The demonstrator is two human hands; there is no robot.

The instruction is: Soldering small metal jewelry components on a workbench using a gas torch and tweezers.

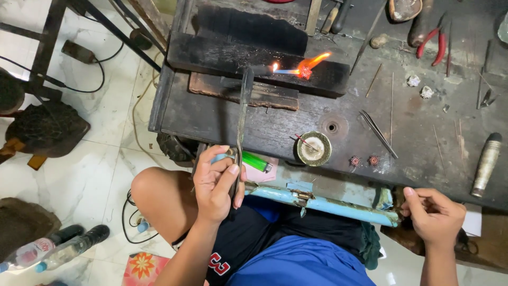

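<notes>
Left hand [214,182] has a closed grip on the torch [244,114], held long so the flame hits the small glowing piece [305,72] on the charred block [254,55] near the table's [317,114] far edge. Right hand [434,214] is curled shut at the near edge, can't tell on what.

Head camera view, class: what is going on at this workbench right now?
A seated person's left hand holds a long metal blowtorch whose flame plays on a small glowing red piece lying on a charred wooden block. The right hand rests at the bench's front edge. A green lighter, tweezers and red-handled pliers lie nearby.
</notes>
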